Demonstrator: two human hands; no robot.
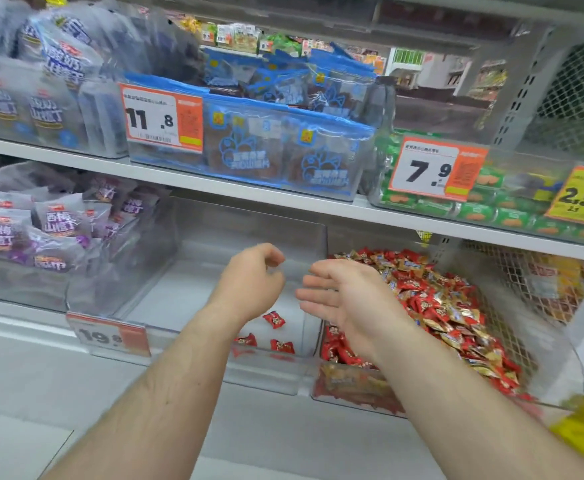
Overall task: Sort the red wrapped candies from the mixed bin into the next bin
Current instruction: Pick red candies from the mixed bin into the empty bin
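Head view gives me price tags reading 11.8 (pixel 161 117), 7.9 (pixel 434 168) and 2.5 (pixel 581 198); a lower tag (pixel 108 336) shows 19 with the rest blurred. My left hand (pixel 249 284) hangs over the clear bin (pixel 214 237), fingers loosely curled, holding nothing. My right hand (pixel 347 299) is spread flat and empty between that bin and the mixed bin (pixel 352 389). Three red candies (pixel 274 319) lie in the clear bin, partly hidden by my left arm. Red and gold wrappers (pixel 446 306) fill the mixed bin; their print is unreadable.
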